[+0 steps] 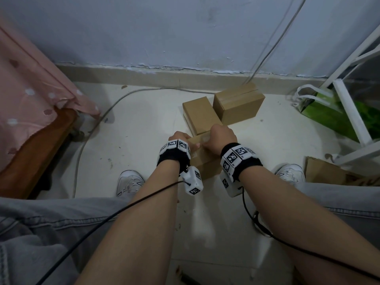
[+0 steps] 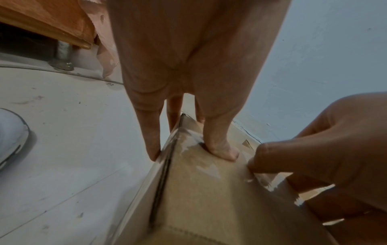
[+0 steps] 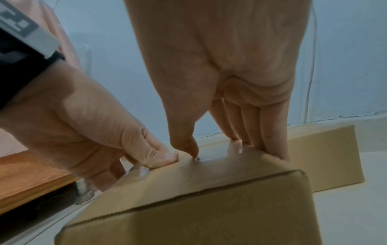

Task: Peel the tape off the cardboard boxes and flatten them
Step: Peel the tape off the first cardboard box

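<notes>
From my head, the box (image 1: pixel 202 159) sits on the floor (image 1: pixel 144 124) between my feet. Left wrist: my left hand (image 2: pixel 188 82) clamps its top edge. Right wrist: my right hand (image 3: pixel 226 82) grips the far edge, thumbnail picking at the tape (image 3: pixel 234 148); I should lift that edge low and slowly.

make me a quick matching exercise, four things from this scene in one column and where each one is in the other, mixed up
Things:
1. box being held
2. green bag
3. pink cloth
4. tallest box

Places:
A. far left, draped over wood
B. by the wall, beyond the hands
C. right, beside the white frame
D. between both hands

Pairs: 1-D, 2-C, 3-A, 4-B
</notes>
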